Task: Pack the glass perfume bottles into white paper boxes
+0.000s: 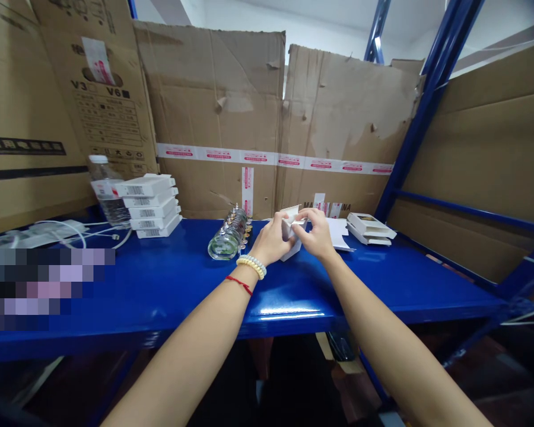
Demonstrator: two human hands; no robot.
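Both my hands hold a small white cardboard box [292,214] over the blue shelf [169,284]. My left hand [271,240] grips its left side; a bead bracelet and a red string sit on that wrist. My right hand [315,234] pinches the box's top flap from the right. Just left of my left hand lies a row of small clear glass bottles [228,236] on their sides. Flat white box blanks [340,232] lie behind my right hand.
A stack of white boxes [150,204] and a water bottle [105,193] stand at the left, with white cables [71,232] beside them. More white boxes [370,228] lie at the right. Cardboard sheets [231,112] wall the back. A blue shelf post [420,112] rises at the right.
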